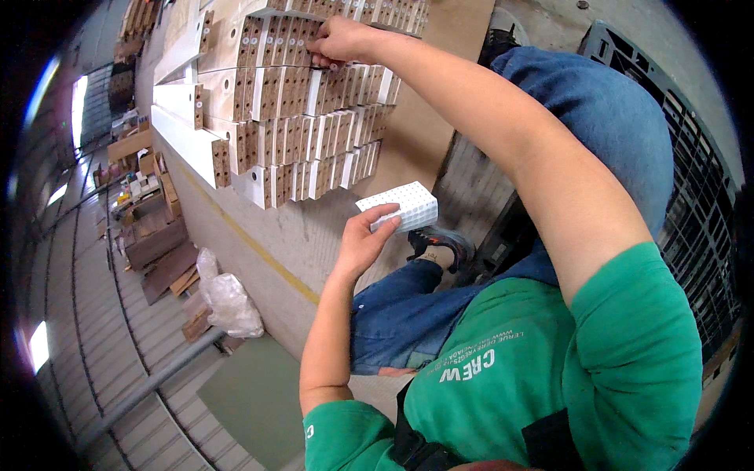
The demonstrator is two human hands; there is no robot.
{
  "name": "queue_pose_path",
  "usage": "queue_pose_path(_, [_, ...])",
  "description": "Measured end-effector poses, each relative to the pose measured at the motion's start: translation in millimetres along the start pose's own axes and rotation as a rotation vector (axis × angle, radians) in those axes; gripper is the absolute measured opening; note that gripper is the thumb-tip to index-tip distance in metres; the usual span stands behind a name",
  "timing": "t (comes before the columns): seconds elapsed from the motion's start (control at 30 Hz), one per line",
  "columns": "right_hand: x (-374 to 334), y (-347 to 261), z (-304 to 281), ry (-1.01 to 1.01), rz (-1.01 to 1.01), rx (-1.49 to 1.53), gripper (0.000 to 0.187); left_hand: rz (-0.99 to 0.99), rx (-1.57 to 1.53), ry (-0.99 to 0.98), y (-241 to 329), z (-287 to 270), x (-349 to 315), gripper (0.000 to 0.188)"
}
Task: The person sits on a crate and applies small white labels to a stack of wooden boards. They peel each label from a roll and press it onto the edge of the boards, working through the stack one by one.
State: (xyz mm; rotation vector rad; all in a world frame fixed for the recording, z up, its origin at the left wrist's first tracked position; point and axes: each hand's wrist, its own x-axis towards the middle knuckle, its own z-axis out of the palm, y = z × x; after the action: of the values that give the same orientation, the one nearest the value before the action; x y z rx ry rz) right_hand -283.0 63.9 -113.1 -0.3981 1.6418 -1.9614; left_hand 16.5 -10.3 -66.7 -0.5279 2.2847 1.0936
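My left hand (363, 239) holds a small white block (400, 207) dotted with rows of holes, gripped at its near end, low in front of my knees. My right hand (336, 41) reaches far up to a stack of white-faced chipboard panels (298, 118) and pinches something small against the ends of the top rows; what it pinches is too small to tell. The panel ends show round white fittings set in the brown edges.
The panel stack rests on a brown board (424, 133). A black plastic pallet (699, 196) lies at the right. My jeans-clad legs and dark shoe (440, 242) are below the block. Clear plastic bags (228, 302), scrap boards and a grey pipe (149, 381) lie on the floor at the left.
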Motion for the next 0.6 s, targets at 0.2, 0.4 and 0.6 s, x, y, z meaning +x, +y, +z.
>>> queue_pose_path(0.2, [10.7,3.1,4.0,0.051,0.083,0.368,0.017,-0.01,-0.043,-0.028,-9.3,-6.3,3.7,0.026])
queue_pose_path(0.4, [14.6,-5.0,7.5,0.022,0.078,0.308,0.011,0.05,-0.061,-0.037,-2.9,-14.6,7.8,0.027])
queue_pose_path(0.6, [2.8,-31.0,3.0,0.078,0.182,0.258,0.005,0.02,-0.053,-0.027,-2.8,-18.0,5.4,0.027])
